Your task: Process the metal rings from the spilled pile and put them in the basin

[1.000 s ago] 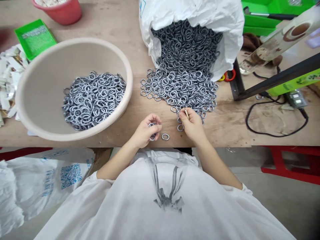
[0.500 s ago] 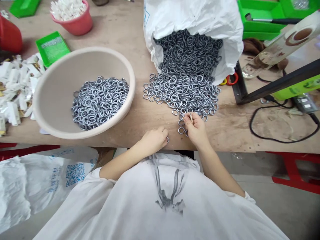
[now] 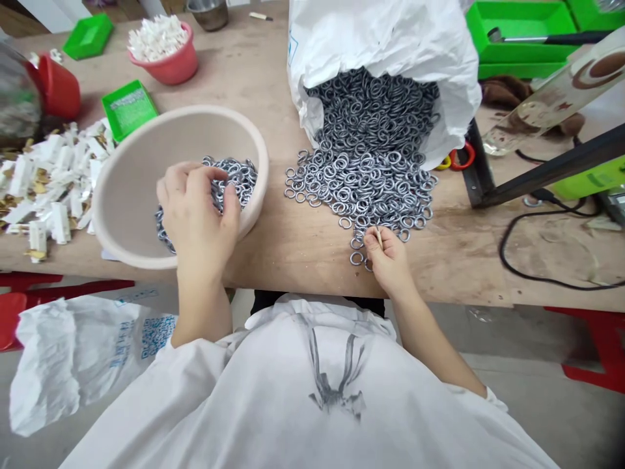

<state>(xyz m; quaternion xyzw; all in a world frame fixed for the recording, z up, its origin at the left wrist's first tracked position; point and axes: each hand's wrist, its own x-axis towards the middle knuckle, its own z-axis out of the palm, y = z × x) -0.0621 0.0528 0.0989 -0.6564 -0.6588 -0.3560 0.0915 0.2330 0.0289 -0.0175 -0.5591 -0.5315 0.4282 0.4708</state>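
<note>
My left hand [image 3: 198, 215] is over the beige basin [image 3: 105, 218], fingers spread and curved above the grey metal rings [image 3: 247, 179] inside. No ring shows between its fingers, and part of the heap is hidden behind it. At the table's front, my right hand [image 3: 393, 267] pinches a thin pale stick [image 3: 379, 237] between thumb and fingers. A few loose rings [image 3: 356, 258] lie just left of that hand. Behind it spreads a pile of the same rings [image 3: 366, 185], spilling from the mouth of a white sack [image 3: 381, 32].
White plastic pieces [image 3: 58, 179] are heaped left of the basin, near a green tray [image 3: 129, 111] and a pink bowl [image 3: 170, 65]. On the right stand a black metal frame [image 3: 547, 174] and a clear bottle [image 3: 532, 104], with a black cable [image 3: 510, 260] looping across the tabletop.
My left hand has moved left from the table's front edge to over the basin, and its fingers have opened. The ring beside it no longer shows there. My right hand stays with the stick.
</note>
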